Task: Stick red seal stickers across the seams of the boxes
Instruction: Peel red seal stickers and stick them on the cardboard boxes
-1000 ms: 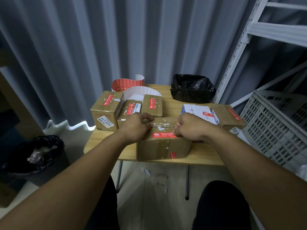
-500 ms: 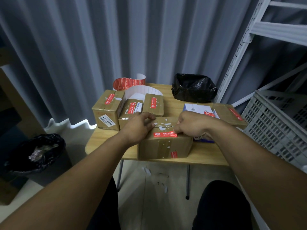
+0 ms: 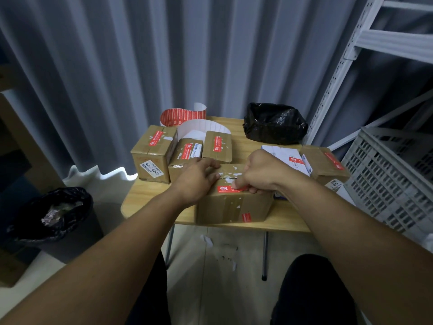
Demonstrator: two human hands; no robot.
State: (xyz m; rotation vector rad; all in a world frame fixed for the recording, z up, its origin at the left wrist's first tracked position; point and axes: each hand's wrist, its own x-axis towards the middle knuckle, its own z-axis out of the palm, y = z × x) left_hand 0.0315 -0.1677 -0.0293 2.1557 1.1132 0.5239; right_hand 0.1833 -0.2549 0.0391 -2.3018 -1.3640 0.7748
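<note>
A brown cardboard box point(image 3: 230, 207) stands at the near edge of the small wooden table point(image 3: 150, 198). A red seal sticker point(image 3: 226, 189) lies on its top near the front edge. My left hand point(image 3: 196, 179) rests on the box's left top with the fingers spread over the seam. My right hand point(image 3: 260, 174) is curled, its thumb and fingertips pressing on the right end of the red sticker. A second small red sticker point(image 3: 246, 216) shows on the box's front face. A curled strip of red stickers point(image 3: 181, 116) on white backing stands at the table's back.
Three sealed brown boxes point(image 3: 153, 156) stand at the left back, a white box point(image 3: 288, 158) and another brown box point(image 3: 325, 163) at the right. A black bag point(image 3: 274, 123) sits at the back. A grey crate point(image 3: 386, 179) and white shelving stand right, a bin point(image 3: 51, 214) left.
My right hand has shifted left along the box top onto the sticker's right end, covering part of it. My left hand stays on the box.
</note>
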